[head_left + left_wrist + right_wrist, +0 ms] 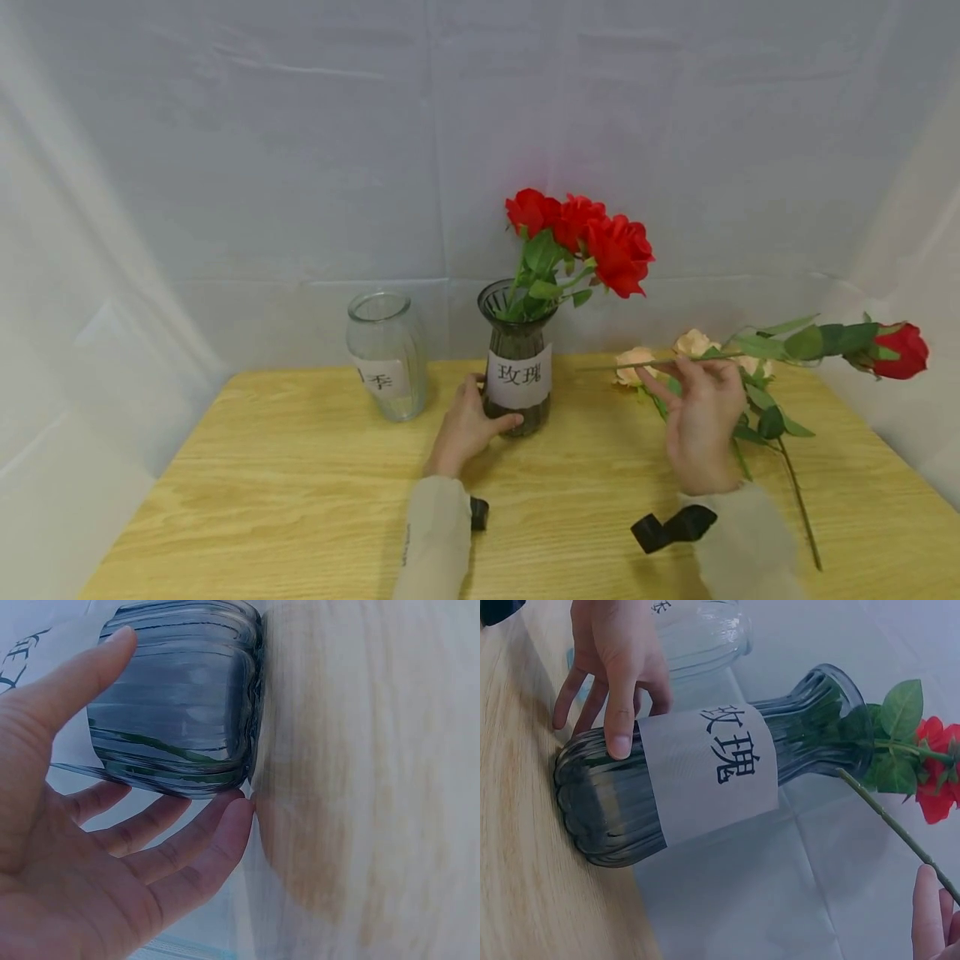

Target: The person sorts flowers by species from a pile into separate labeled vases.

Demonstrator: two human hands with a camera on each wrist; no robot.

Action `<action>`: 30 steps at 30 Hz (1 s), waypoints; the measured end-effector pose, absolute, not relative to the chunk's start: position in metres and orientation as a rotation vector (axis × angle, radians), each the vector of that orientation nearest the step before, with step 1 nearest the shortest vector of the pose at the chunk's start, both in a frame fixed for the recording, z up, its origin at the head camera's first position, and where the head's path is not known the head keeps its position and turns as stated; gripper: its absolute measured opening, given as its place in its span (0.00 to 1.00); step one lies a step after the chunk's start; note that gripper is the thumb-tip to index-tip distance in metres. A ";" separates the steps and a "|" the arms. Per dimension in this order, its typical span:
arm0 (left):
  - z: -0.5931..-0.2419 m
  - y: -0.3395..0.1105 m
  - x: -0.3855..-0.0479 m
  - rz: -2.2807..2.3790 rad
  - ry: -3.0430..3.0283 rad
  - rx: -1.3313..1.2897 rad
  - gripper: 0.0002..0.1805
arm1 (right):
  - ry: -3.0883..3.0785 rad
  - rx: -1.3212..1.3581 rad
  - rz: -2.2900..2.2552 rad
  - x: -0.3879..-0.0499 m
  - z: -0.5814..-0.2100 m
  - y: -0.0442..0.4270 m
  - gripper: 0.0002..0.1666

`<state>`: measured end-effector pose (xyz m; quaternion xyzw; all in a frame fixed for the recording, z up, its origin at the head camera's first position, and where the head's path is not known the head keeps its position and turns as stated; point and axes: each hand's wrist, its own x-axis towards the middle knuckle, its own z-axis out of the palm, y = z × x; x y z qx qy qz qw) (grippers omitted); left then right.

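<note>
My left hand holds the lower part of a dark ribbed glass vase, which stands upright on the table. In the left wrist view, the thumb lies across the front of the glass and the fingers curl around the other side. The vase bears a white paper label with black characters, and several red roses lean out of it to the right. To its right, my right hand pinches the stem of a single red rose, held nearly level. The bare stem end points toward the vase; its bloom is far right.
A clear glass vase with a partly visible label stands left of the dark one. Several pale peach flowers with leafy stems lie on the wooden table behind and under the right hand. A pale cloth hangs behind.
</note>
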<state>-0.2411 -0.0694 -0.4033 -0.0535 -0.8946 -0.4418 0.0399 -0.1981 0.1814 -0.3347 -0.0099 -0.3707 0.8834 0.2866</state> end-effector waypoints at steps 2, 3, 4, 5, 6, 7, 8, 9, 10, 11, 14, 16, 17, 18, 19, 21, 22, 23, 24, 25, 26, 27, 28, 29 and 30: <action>-0.404 -0.070 -0.241 -1.346 -2.743 -0.169 0.47 | -0.990 -0.006 2.333 -0.198 -0.334 0.178 0.12; -0.404 -0.070 -0.241 -1.344 -2.742 -0.171 0.47 | -0.987 0.010 2.318 -0.198 -0.334 0.177 0.12; -0.404 -0.069 -0.241 -1.343 -2.743 -0.170 0.47 | -0.981 0.028 2.302 -0.199 -0.334 0.175 0.12; -0.404 -0.069 -0.241 -1.344 -2.743 -0.166 0.47 | -0.972 0.049 2.289 -0.199 -0.334 0.174 0.13; -0.404 -0.069 -0.241 -1.340 -2.743 -0.166 0.46 | -0.969 0.072 2.274 -0.199 -0.333 0.172 0.13; -0.403 -0.069 -0.240 -1.340 -2.742 -0.165 0.46 | -0.961 0.092 2.266 -0.200 -0.333 0.171 0.13; -0.403 -0.069 -0.240 -1.344 -2.743 -0.161 0.46 | -0.956 0.113 2.258 -0.200 -0.332 0.169 0.14; -0.403 -0.069 -0.240 -1.346 -2.743 -0.161 0.46 | -0.946 0.135 2.255 -0.200 -0.331 0.168 0.13; -0.404 -0.069 -0.240 -1.350 -2.742 -0.161 0.46 | -0.938 0.152 2.252 -0.200 -0.330 0.167 0.13; -0.404 -0.069 -0.240 -1.351 -2.740 -0.163 0.46 | -0.931 0.172 2.253 -0.200 -0.329 0.165 0.13; -0.403 -0.069 -0.240 -1.360 -2.738 -0.162 0.46 | -0.926 0.215 2.253 -0.201 -0.324 0.162 0.13; -0.403 -0.069 -0.240 -1.354 -2.734 -0.167 0.46 | -0.928 0.235 2.251 -0.202 -0.320 0.160 0.12; -0.403 -0.069 -0.240 -1.353 -2.735 -0.164 0.46 | -0.930 0.243 2.248 -0.202 -0.318 0.158 0.10; -0.403 -0.069 -0.240 -1.353 -2.737 -0.160 0.46 | -0.932 0.249 2.245 -0.202 -0.316 0.157 0.09; -0.403 -0.069 -0.239 -1.351 -2.739 -0.161 0.46 | -0.928 0.251 2.242 -0.203 -0.314 0.156 0.08; -0.402 -0.069 -0.239 -1.356 -2.739 -0.155 0.46 | -0.918 0.261 2.237 -0.203 -0.310 0.154 0.07; -0.402 -0.069 -0.239 -1.362 -2.740 -0.150 0.47 | -0.916 0.267 2.232 -0.204 -0.308 0.153 0.06; -0.402 -0.069 -0.239 -1.371 -2.741 -0.145 0.47 | -0.912 0.274 2.227 -0.204 -0.306 0.152 0.06; -0.401 -0.069 -0.239 -1.375 -2.741 -0.145 0.47 | -0.904 0.284 2.225 -0.204 -0.305 0.151 0.06; -0.401 -0.069 -0.239 -1.380 -2.740 -0.144 0.47 | -0.894 0.293 2.224 -0.204 -0.303 0.150 0.07; -0.401 -0.069 -0.239 -1.388 -2.739 -0.139 0.47 | -0.886 0.304 2.221 -0.205 -0.302 0.149 0.07; -0.401 -0.069 -0.239 -1.389 -2.739 -0.139 0.47 | -0.875 0.311 2.221 -0.205 -0.301 0.148 0.06; -0.401 -0.070 -0.238 -1.390 -2.740 -0.141 0.47 | -0.869 0.314 2.217 -0.205 -0.301 0.147 0.07; -0.401 -0.070 -0.238 -1.389 -2.740 -0.143 0.47 | -0.861 0.318 2.215 -0.205 -0.300 0.146 0.06; -0.401 -0.069 -0.238 -1.387 -2.740 -0.144 0.46 | -0.850 0.320 2.215 -0.205 -0.299 0.145 0.06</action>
